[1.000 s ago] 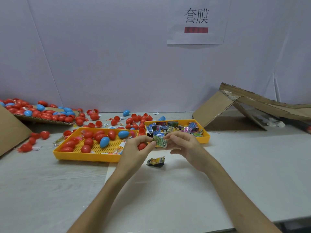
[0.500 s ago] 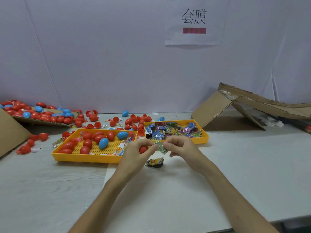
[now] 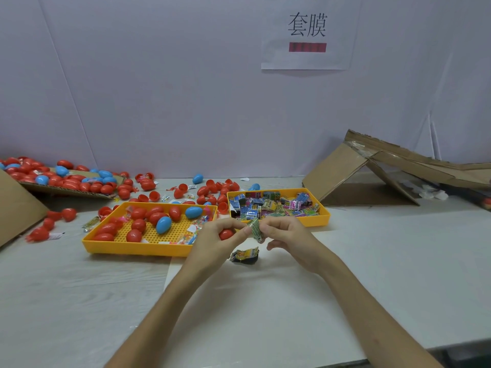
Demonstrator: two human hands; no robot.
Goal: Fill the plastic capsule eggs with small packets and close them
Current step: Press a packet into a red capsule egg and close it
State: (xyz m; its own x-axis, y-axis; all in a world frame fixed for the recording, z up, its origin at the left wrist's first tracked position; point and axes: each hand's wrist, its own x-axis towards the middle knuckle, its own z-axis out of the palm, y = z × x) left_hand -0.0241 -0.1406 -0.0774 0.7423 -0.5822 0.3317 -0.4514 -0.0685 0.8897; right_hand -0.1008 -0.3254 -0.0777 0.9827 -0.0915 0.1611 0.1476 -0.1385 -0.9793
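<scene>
- A pale wall [image 3: 159, 88] fills the upper half of the frame, with a paper sign [image 3: 307, 35] bearing two black characters and a red bar at one o'clock.
- A white table [image 3: 398, 274] spans the lower half.
- A collapsed cardboard box [image 3: 398, 168] lies on the table at three o'clock, against the wall.
- A heap of red and blue capsule eggs [image 3: 71, 180] sits on flat cardboard at nine o'clock, and more eggs are scattered towards the centre.
- A yellow perforated tray [image 3: 132, 248], at ten o'clock of the hands, holds red and blue eggs and some small wrappers.
- A second yellow tray [image 3: 316, 220], at one o'clock of the hands, is piled with small printed packets [image 3: 268, 207].
- The person's left hand [image 3: 215, 240], at mid-frame above the table, curls its fingers round a red capsule egg [image 3: 225, 234] while thumb and forefinger reach over to pinch one end of a green packet [image 3: 255, 229].
- The right hand [image 3: 289, 235], at three o'clock of the left hand, pinches the other side of the green packet between thumb and forefinger, its other fingers curled under.
- A black and yellow packet [image 3: 245, 256] lies crumpled on the table at six o'clock of the green packet, clear of both hands.
</scene>
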